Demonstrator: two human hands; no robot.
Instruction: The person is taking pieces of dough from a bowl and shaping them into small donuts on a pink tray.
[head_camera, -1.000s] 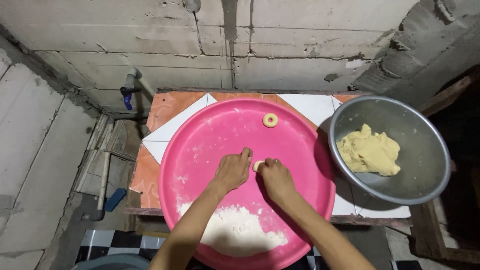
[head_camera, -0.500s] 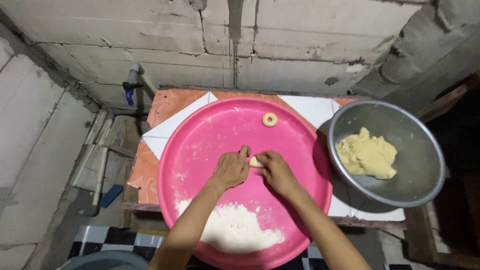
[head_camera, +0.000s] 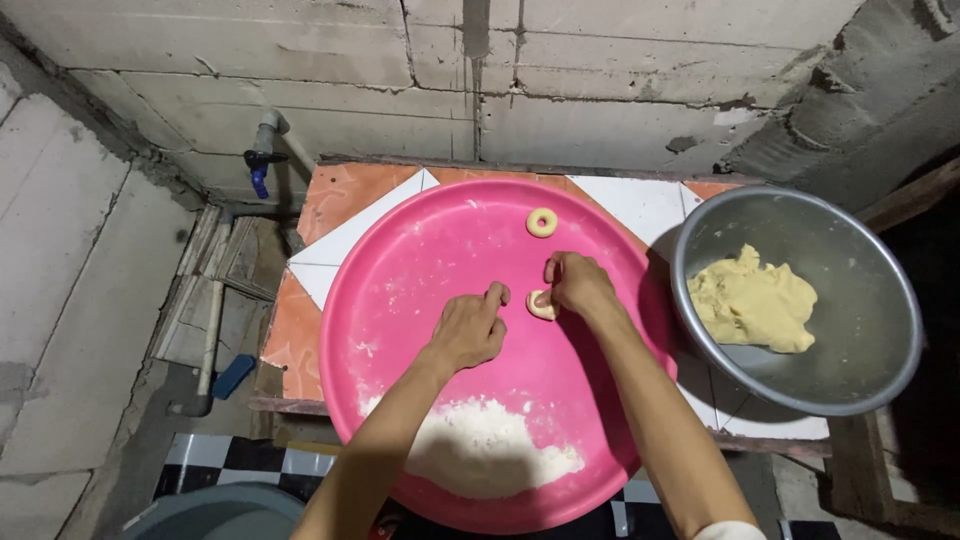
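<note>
Two hands work at the middle of the pink tray (head_camera: 400, 270). The right hand (head_camera: 578, 285) now curls its fingers down on a small dough piece (head_camera: 541, 304), while the left hand (head_camera: 468, 328) has drawn slightly away, loosely closed and holding nothing. One finished dough ring (head_camera: 541, 222) lies near the tray's far rim, flour (head_camera: 490, 450) heaps at its near edge, and a metal bowl (head_camera: 860, 370) at the table's right edge holds a lump of dough (head_camera: 752, 302).

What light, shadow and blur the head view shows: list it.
Head view: even, dim light overall; a soft shadow of the arms falls across the flour pile on the pink tray; the metal bowl gives a dull sheen, no harsh glare; the right edge goes dark. Left hand, right hand and the dough ring look sharp, without motion blur; wall lines bow slightly toward the edges.
</note>
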